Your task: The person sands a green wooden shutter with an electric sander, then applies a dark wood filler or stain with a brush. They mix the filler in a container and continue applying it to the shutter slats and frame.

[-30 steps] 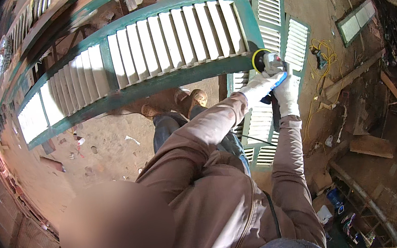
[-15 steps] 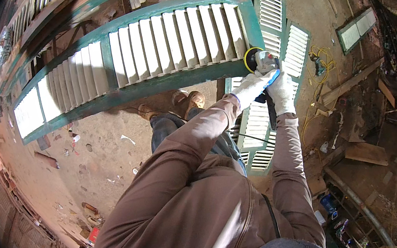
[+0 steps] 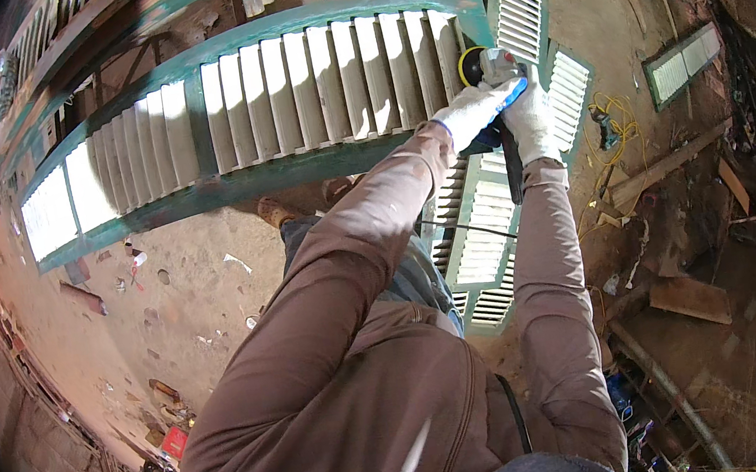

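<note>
Both my hands, in white work gloves with blue palms, are closed around a handheld disc sander [image 3: 497, 65] with a yellow-rimmed round pad. My left hand [image 3: 482, 111] grips it near the head. Just right of it, my right hand [image 3: 533, 126] wraps the body, whose dark rear end sticks out below the gloves. The pad is tilted against the right end of a long green shutter [image 3: 292, 162] with whitish louvre slats; exact contact is hard to make out. This shutter lies raised across the view, above my boots.
More green-and-white shutters [image 3: 484, 239] lie on the dirt floor below my hands and to the right. A small shutter panel [image 3: 682, 65], a tangled yellow cord [image 3: 619, 120] and loose boards [image 3: 689, 298] are farther right. Another shutter frame [image 3: 79, 70] stands at upper left.
My hands have moved the sander up, away from me, along the shutter's right end frame. My left arm reaches farther forward, covering more of my legs and boots.
</note>
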Demonstrator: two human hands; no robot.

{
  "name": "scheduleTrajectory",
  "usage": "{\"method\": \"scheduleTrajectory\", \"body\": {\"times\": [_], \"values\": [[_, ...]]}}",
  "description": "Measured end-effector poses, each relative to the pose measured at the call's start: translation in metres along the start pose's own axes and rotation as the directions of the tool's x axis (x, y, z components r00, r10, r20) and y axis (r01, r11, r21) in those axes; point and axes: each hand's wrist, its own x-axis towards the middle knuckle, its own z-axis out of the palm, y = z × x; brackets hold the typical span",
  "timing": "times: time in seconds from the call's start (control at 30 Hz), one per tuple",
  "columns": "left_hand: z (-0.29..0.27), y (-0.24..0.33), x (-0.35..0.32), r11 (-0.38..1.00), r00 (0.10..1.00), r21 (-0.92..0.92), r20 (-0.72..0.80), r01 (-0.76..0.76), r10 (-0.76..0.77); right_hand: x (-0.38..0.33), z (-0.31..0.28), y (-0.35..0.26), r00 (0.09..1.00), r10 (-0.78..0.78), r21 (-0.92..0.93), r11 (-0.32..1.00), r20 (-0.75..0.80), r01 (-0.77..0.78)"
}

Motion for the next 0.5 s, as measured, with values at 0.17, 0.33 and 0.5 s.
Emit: {"method": "scheduleTrajectory", "body": {"times": [0.17,0.33,0.5], "values": [[-0.021,0.02,0.031,1.0,1.0,0.013,-0.015,0.017,-0.017,0.039,-0.014,-0.039,0.982,0.12,-0.04,0.993,0.144,-0.115],[-0.031,0.059,0.025,1.0,0.999,-0.019,0.029,0.012,-0.012,0.065,-0.009,-0.046,0.992,0.061,-0.001,0.998,0.112,-0.061],[-0.012,0.051,0.016,0.997,0.996,-0.081,0.083,-0.015,0.022,0.056,-0.001,-0.005,0.993,0.074,0.098,0.992,0.093,-0.083]]}}
